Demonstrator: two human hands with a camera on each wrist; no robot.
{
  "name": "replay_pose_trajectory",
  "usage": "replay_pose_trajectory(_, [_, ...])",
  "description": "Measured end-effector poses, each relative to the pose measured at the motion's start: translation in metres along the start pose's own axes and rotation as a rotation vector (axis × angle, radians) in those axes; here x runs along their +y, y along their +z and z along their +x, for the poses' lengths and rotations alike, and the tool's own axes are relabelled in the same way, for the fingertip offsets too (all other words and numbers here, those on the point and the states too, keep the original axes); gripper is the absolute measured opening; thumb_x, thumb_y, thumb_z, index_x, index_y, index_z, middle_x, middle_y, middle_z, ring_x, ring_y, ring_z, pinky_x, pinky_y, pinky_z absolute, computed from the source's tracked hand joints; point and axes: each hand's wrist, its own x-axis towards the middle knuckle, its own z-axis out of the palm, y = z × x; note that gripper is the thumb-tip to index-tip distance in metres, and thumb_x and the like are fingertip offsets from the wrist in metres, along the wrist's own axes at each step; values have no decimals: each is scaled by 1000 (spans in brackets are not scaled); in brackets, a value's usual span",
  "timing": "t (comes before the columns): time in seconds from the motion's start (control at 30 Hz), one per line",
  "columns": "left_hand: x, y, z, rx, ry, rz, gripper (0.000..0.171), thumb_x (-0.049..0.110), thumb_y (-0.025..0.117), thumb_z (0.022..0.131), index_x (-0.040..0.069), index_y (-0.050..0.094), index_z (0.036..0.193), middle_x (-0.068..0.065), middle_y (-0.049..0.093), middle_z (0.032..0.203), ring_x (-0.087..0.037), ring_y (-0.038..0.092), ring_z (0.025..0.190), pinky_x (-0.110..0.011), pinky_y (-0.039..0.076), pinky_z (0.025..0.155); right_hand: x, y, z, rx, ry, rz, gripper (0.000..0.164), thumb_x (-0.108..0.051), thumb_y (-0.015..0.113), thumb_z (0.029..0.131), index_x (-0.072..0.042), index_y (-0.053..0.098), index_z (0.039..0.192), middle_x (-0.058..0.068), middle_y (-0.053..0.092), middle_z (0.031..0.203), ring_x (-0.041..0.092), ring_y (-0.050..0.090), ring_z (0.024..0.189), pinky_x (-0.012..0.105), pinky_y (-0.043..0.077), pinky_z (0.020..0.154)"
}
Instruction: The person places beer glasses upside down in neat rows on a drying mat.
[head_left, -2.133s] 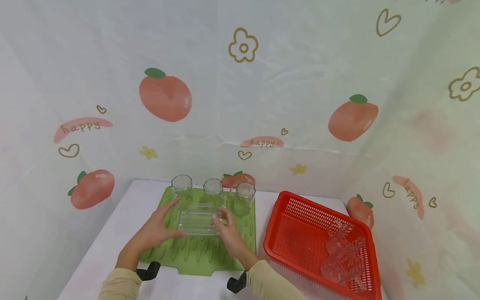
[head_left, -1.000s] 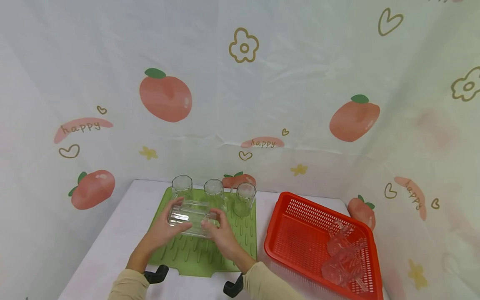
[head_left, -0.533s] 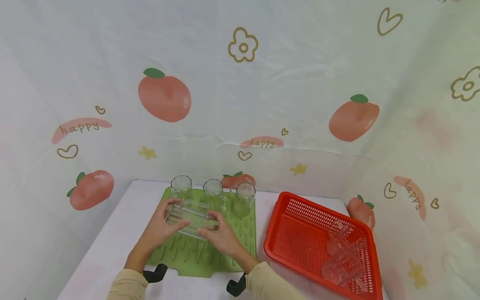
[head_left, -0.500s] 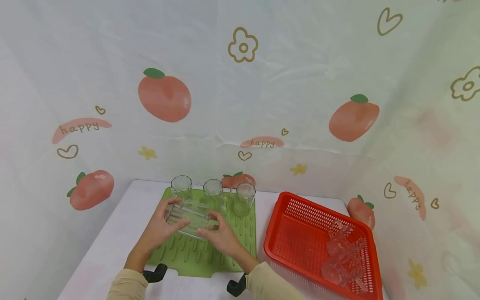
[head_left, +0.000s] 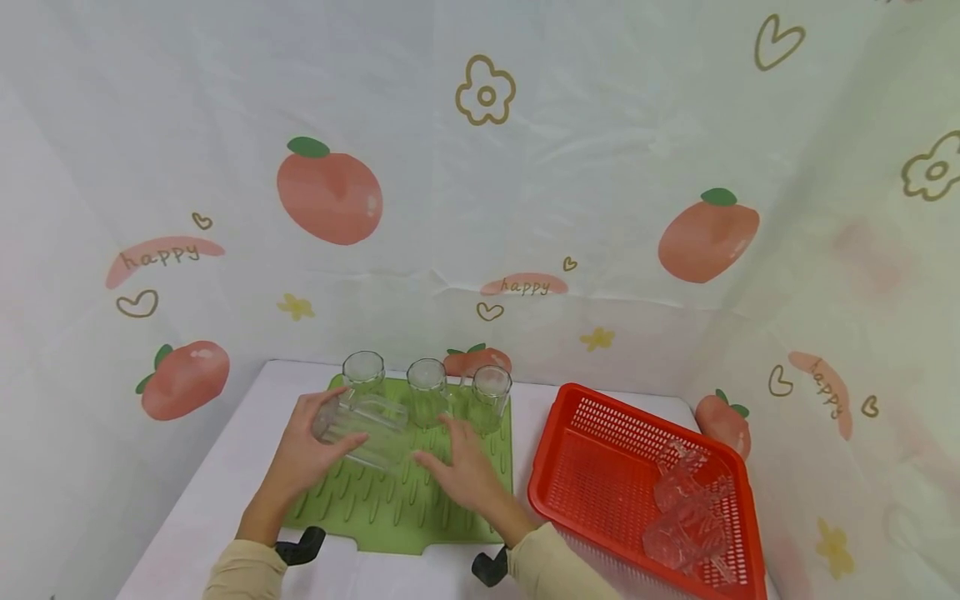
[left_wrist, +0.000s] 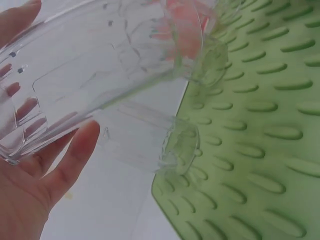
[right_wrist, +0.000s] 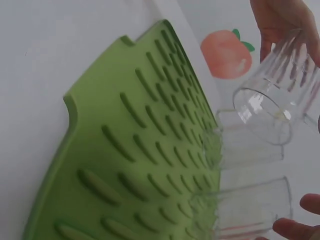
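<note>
My left hand (head_left: 300, 454) grips a clear mug (head_left: 366, 435) lying sideways in the air, thumb on the near side. In the left wrist view, its fingers curl round one end of the clear mug (left_wrist: 105, 65). To the right, my right hand (head_left: 471, 473) is spread with nothing in it, a little apart from the mug's free end. Below lies a green ridged mat (head_left: 390, 508). Along the mat's back edge stand three clear mugs: a left one (head_left: 363, 371), a middle one (head_left: 427, 393) and a right one (head_left: 491, 398).
A red plastic basket (head_left: 546, 446) stands right of the mat. Several clear glass-like pieces (head_left: 678, 517) with handles lie jumbled along its right side. The white table (head_left: 225, 467) meets a printed fabric backdrop (head_left: 420, 208) behind the mugs.
My right hand has let go of the mug and drawn away to the right. With the mug in its grip, the left hand has shifted slightly left. The standing mugs and basket stay put.
</note>
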Motion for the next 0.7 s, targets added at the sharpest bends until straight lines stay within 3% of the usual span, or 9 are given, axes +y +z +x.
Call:
replay_pose_trajectory(0.27, [-5, 0, 0, 36, -2, 15, 78, 25, 88, 81, 12, 51, 148, -17, 46, 138, -38, 47, 129, -66, 43, 98, 2, -9, -2, 7, -21, -234, 89, -70, 59, 91, -22, 30, 160, 15, 34, 161, 39, 40, 145, 61, 51, 103])
replay_pose_trajectory(0.53, [-10, 2, -1, 53, 10, 103, 78, 26, 89, 80, 15, 53, 149, -20, 43, 137, -43, 51, 124, -61, 50, 86, 5, -16, -6, 13, -25, -385, 99, -79, 57, 85, -23, 28, 162, 18, 24, 167, 48, 26, 152, 66, 32, 119])
replay_pose_trajectory(0.7, [-15, 4, 0, 60, 19, 111, 78, 25, 90, 79, 16, 54, 148, -18, 45, 139, -43, 51, 125, -64, 49, 89, 4, -26, -6, 36, -30, -438, 103, -82, 56, 83, -22, 29, 162, 20, 23, 168, 52, 22, 153, 68, 24, 122])
